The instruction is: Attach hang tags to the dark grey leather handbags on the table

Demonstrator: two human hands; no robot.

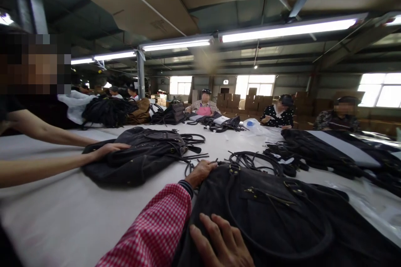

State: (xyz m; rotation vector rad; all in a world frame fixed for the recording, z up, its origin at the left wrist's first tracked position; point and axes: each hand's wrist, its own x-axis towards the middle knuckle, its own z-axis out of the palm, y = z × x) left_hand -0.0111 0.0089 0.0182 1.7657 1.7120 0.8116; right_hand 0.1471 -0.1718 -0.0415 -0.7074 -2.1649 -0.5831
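A large black handbag lies in front of me, with two looped handles, gold-toned buckles and a zip pocket on its face. My left hand, in a red-and-white checked sleeve, is closed on the bag's upper left edge; its fingertips are partly hidden. Lower down, my right hand rests on the bag's left side with fingers spread. Dark straps lie just beyond the bag's top edge.
At left, a co-worker's hands press on another black bag. More dark bags with pale sheets lie on the right of the white table. Bags are piled at far left. Several people sit across the table.
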